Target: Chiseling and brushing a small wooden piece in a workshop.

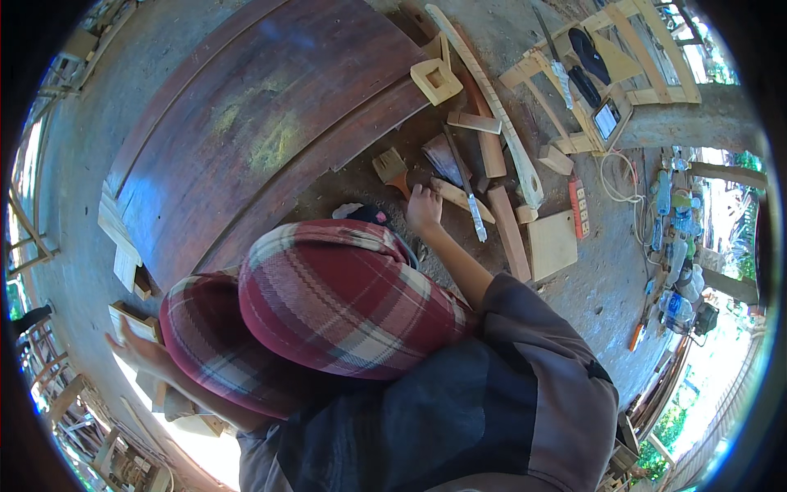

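Note:
My right hand (pixel 423 209) has its fingers curled down at the end of a short wooden piece (pixel 463 199), beside a wide paintbrush (pixel 389 168) with an orange handle; what they hold, if anything, is hidden. A long narrow tool (pixel 475 213) with a pale wrapped end lies just right of it. My left hand (pixel 135 353) is out at the left, fingers apart, beside some pale wood blocks (pixel 133 321). My knees in red plaid (pixel 344 299) are between the hands. A dark item with pink (pixel 369 215) shows behind them.
A large brown panel (pixel 270 98) lies ahead-left. Wood offcuts (pixel 508 230), a curved strip (pixel 484 90) and a red power strip (pixel 579 209) lie right. A wooden frame (pixel 656 41) holding tools and a phone stands upper right; bottles (pixel 676 307) stand at far right.

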Available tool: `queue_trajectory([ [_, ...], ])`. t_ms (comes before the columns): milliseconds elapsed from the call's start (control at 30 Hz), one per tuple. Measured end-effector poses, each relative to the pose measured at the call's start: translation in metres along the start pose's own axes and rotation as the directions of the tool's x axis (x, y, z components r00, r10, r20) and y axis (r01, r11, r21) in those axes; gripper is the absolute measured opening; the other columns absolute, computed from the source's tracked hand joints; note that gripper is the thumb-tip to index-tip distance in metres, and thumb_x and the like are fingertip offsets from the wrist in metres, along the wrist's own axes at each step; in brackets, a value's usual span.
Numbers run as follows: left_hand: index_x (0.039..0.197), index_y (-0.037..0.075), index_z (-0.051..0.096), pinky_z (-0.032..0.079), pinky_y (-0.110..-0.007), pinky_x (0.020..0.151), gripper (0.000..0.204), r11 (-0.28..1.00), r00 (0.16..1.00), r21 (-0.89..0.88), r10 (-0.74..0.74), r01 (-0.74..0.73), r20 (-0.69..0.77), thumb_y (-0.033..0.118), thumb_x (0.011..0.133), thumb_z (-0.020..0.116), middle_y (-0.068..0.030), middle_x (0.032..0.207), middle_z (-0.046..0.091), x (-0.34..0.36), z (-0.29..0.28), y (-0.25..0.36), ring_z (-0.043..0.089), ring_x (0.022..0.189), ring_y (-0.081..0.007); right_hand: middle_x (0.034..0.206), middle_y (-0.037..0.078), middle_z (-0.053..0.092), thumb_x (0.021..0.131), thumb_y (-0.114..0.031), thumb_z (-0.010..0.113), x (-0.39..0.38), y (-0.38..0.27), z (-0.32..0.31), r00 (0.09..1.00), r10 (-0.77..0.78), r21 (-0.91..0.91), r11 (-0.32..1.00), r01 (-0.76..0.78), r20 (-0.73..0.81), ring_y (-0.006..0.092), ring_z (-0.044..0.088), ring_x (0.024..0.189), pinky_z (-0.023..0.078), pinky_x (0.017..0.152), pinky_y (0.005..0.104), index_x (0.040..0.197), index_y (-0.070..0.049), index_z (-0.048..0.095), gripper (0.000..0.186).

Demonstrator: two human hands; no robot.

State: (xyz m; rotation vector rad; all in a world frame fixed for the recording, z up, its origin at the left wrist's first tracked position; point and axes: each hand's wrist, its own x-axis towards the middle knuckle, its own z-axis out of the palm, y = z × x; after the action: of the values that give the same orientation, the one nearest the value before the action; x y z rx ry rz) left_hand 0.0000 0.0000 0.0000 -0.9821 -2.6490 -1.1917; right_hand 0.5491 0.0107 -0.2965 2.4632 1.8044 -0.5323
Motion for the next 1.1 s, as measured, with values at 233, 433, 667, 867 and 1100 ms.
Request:
queue_trajectory([
  [233, 0.123, 0.001, 0.058, 0.037, -0.039, 0.104, 0.036, 0.907, 0.954, -0.298, 0.274, -0.298, -0.120, 0.015, 0.090, 0.060, -0.0141, 0.129, 0.053, -0.055, 0.030, 0.129, 0.050, 0.119, -0.0260, 0.092, 0.027, 0.066, 0.074, -0.031, 0.073, 0.000, 0.030, -0.002, 0.964, -0.026, 0.186, 0.982, -0.024, 0.264, 0.0403, 0.065, 0.091, 0.049, 0.081, 0.0500, 0.099, 0.005, 0.061, 0.046],
  [433, 0.119, 0.011, 0.062, 0.035, -0.043, 0.102, 0.035, 0.849, 0.833, 0.073, 0.527, -0.523, -0.170, 0.014, 0.084, 0.063, -0.0112, 0.117, 0.060, -0.024, 0.128, -0.038, 0.053, 0.112, -0.0287, 0.089, 0.023, 0.066, 0.077, -0.027, 0.071, -0.019, 0.020, -0.147, 0.949, -0.111, 0.307, 0.952, 0.016, 0.296, 0.0397, 0.064, 0.087, 0.050, 0.078, 0.0469, 0.092, 0.000, 0.068, 0.031],
  [667, 0.131, 0.020, 0.052, 0.024, -0.052, 0.106, 0.048, 0.899, 0.909, 0.170, 0.414, -0.403, -0.035, 0.021, 0.084, 0.064, -0.0123, 0.141, 0.038, -0.080, 0.161, -0.060, 0.032, 0.130, -0.0344, 0.081, 0.015, 0.069, 0.080, -0.026, 0.073, -0.039, -0.104, -0.307, 0.986, -0.120, 0.371, 0.916, 0.154, -0.113, 0.0200, 0.068, 0.070, 0.049, 0.062, 0.0306, 0.093, -0.003, 0.072, 0.027],
  [867, 0.130, 0.018, 0.051, 0.023, -0.052, 0.107, 0.044, 0.950, 0.953, 0.137, 0.292, -0.279, -0.085, 0.020, 0.087, 0.061, -0.0150, 0.143, 0.033, -0.079, 0.164, -0.065, 0.029, 0.130, -0.0358, 0.076, 0.012, 0.070, 0.083, -0.026, 0.071, 0.016, -0.214, -0.273, 0.751, -0.655, 0.616, 0.560, 0.554, -0.080, 0.0151, 0.065, 0.066, 0.048, 0.060, 0.0275, 0.092, 0.000, 0.072, 0.028],
  [1100, 0.127, 0.015, 0.052, 0.022, -0.052, 0.107, 0.041, 0.973, 0.977, 0.103, 0.209, -0.205, -0.031, 0.019, 0.087, 0.062, -0.0167, 0.144, 0.031, -0.081, 0.158, -0.075, 0.025, 0.132, -0.0370, 0.067, 0.013, 0.067, 0.085, -0.030, 0.067, 0.034, -0.277, -0.235, 0.658, -0.746, 0.427, 0.631, 0.648, 0.104, 0.0168, 0.059, 0.052, 0.046, 0.052, 0.0313, 0.091, 0.001, 0.072, 0.032],
])
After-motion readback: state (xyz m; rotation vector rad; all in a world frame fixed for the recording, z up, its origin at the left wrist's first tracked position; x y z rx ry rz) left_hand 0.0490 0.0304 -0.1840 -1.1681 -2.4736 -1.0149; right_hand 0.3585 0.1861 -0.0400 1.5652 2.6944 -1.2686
